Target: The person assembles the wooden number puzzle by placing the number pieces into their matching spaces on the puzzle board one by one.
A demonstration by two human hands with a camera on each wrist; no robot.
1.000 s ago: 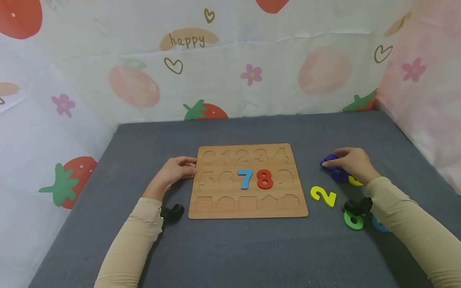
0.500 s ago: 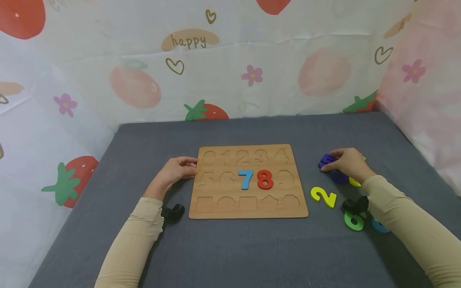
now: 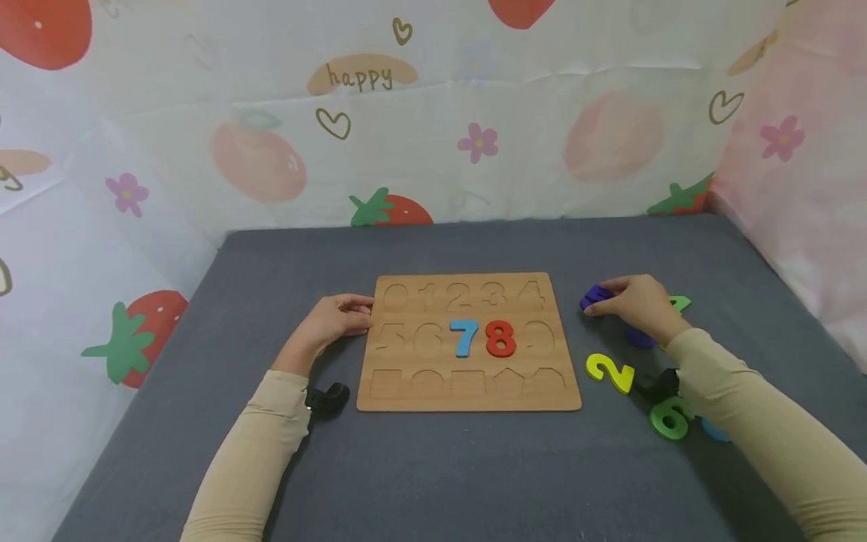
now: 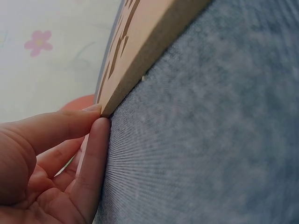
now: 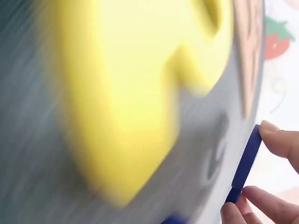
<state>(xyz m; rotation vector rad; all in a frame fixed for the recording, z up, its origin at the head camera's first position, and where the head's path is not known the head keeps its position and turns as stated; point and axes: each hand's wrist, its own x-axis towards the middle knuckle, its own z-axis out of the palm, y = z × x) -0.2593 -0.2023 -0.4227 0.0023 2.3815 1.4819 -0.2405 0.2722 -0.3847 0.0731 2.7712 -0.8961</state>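
My left hand (image 3: 328, 324) pinches the left edge of a wooden number puzzle board (image 3: 420, 363) between thumb and finger, as the left wrist view shows. A blue 7 (image 3: 463, 337) and a red 8 (image 3: 500, 339) sit in the board's middle row. To the board's right, my right hand (image 3: 640, 305) holds a dark purple number piece (image 3: 593, 297) between thumb and fingers. In the right wrist view this piece (image 5: 246, 158) is seen edge-on, lifted off the cloth. Its exact figure is hard to tell.
On the grey cloth (image 3: 474, 482) lie a yellow 2 (image 3: 611, 373), a green 6 (image 3: 670, 418) and a partly hidden blue piece (image 3: 715, 430). A green piece (image 3: 680, 302) and another dark purple piece (image 3: 640, 338) show around the right hand. A printed curtain (image 3: 515, 98) hangs behind.
My right hand has lifted the dark purple piece from the pile and moved left toward the board, uncovering a green piece behind it. The left hand stays on the board's edge.
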